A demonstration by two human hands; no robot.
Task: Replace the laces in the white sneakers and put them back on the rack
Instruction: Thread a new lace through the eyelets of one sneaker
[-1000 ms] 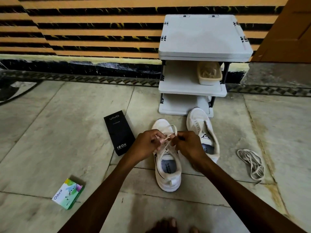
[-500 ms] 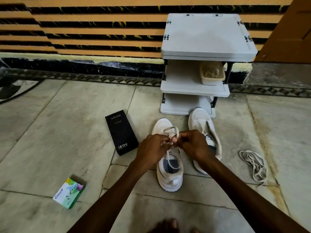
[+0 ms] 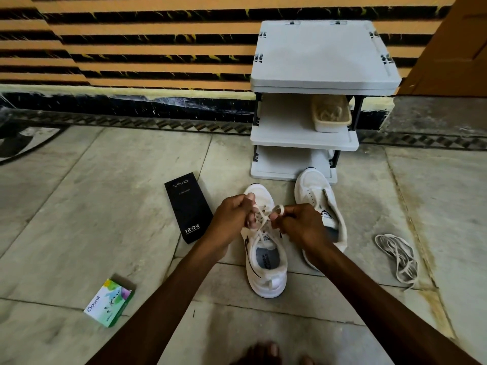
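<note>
Two white sneakers stand on the stone floor before a white three-shelf rack (image 3: 303, 142). The left sneaker (image 3: 266, 262) carries a cream lace (image 3: 261, 222) tied across its eyelets. My left hand (image 3: 234, 214) pinches one end of that lace over the shoe's toe half. My right hand (image 3: 300, 222) pinches a small loop of the same lace. The right sneaker (image 3: 320, 198) lies behind my right hand with bare eyelets, partly hidden by the hand. A loose greyish lace (image 3: 398, 255) lies bundled on the floor to the right.
A black phone box (image 3: 188, 206) lies left of the sneakers. A small green and white box (image 3: 108, 302) lies at the lower left. A beige basket (image 3: 330, 114) holding laces stands on the rack's middle shelf. My toes (image 3: 266, 351) show at the bottom edge.
My hands have drawn a little apart, pulling the lace ends sideways, and a small loop now stands up at my right fingers.
</note>
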